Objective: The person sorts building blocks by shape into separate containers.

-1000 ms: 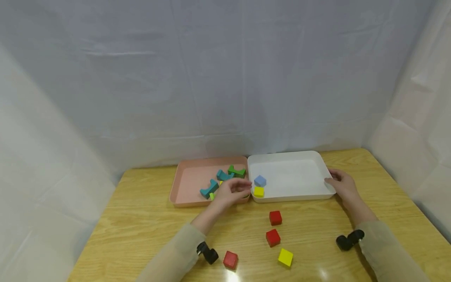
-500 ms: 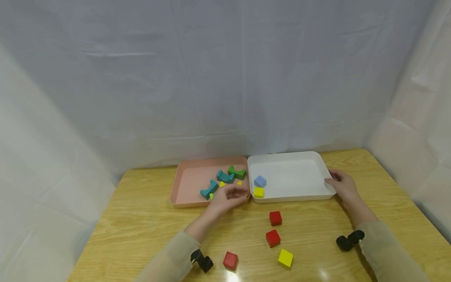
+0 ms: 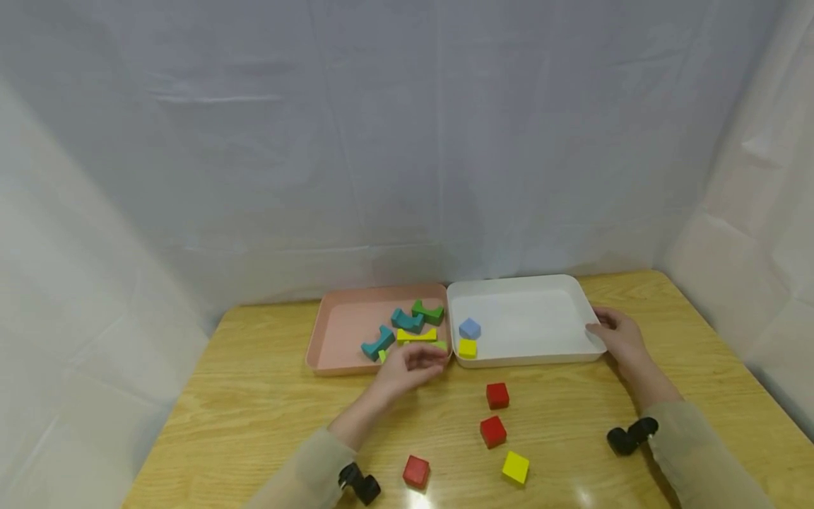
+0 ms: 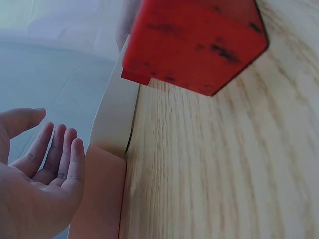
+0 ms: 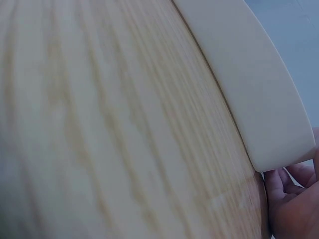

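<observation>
My left hand (image 3: 407, 369) hovers at the near edge of the pink tray (image 3: 343, 322), fingers loosely bent with nothing between them; the left wrist view shows the same hand (image 4: 45, 189) with its palm bare. Inside that tray lie teal arch blocks (image 3: 407, 321), a green one (image 3: 428, 312) and a yellow one (image 3: 416, 336). Light green pieces (image 3: 439, 345) are partly hidden by the hand. At the white tray's (image 3: 534, 314) right end, my right hand (image 3: 622, 341) grips the rim, thumb on top and fingers outside. A blue block (image 3: 470, 328) and a yellow block (image 3: 467, 348) sit in its left corner.
In front of the trays, three red cubes (image 3: 497, 396) and a yellow cube (image 3: 516, 467) lie on the wooden table (image 3: 254, 396). One scuffed red cube (image 4: 199, 45) looms large in the left wrist view. A pale cloth (image 3: 407, 141) hangs behind.
My left hand has drawn back from the trays' meeting edge toward the near side, uncovering the yellow arch block in the pink tray. The right hand keeps its hold on the white tray.
</observation>
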A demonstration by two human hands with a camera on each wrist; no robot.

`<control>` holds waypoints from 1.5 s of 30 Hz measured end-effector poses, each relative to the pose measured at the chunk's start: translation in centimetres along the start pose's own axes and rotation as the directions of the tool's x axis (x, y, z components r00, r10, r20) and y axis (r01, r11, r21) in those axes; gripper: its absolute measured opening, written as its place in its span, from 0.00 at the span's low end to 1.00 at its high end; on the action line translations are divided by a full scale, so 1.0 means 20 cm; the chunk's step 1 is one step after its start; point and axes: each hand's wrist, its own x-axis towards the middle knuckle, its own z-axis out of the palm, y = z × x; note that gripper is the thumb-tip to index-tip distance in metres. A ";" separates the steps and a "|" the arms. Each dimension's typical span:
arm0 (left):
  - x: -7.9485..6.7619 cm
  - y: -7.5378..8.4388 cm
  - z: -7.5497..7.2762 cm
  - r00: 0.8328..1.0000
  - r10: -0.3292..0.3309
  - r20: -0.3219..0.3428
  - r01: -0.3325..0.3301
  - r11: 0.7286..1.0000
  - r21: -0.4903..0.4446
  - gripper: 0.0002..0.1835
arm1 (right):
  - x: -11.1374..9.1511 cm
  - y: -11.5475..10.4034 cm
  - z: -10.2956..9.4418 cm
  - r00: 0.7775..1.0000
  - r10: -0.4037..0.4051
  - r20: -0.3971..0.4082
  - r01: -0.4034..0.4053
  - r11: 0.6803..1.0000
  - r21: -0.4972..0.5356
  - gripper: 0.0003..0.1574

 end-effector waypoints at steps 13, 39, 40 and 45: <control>-0.08 -0.06 -0.04 1.000 -0.030 0.001 0.030 0.996 -0.080 0.19 | 0.00 0.02 0.01 0.998 -0.060 -0.022 0.060 0.998 -0.003 0.38; -0.28 -0.13 -0.09 0.992 -0.104 0.069 0.111 0.989 -0.098 0.22 | 0.00 0.01 0.01 1.000 -0.030 -0.004 0.030 1.000 0.010 0.39; -0.28 -0.13 -0.09 0.992 -0.101 0.076 0.108 0.990 -0.096 0.22 | 0.00 0.01 0.01 0.999 -0.031 -0.005 0.032 0.999 0.011 0.39; -0.32 -0.14 -0.10 0.989 -0.081 0.126 0.092 0.992 -0.086 0.22 | 0.00 0.01 0.01 0.999 -0.042 -0.007 0.042 0.999 0.010 0.38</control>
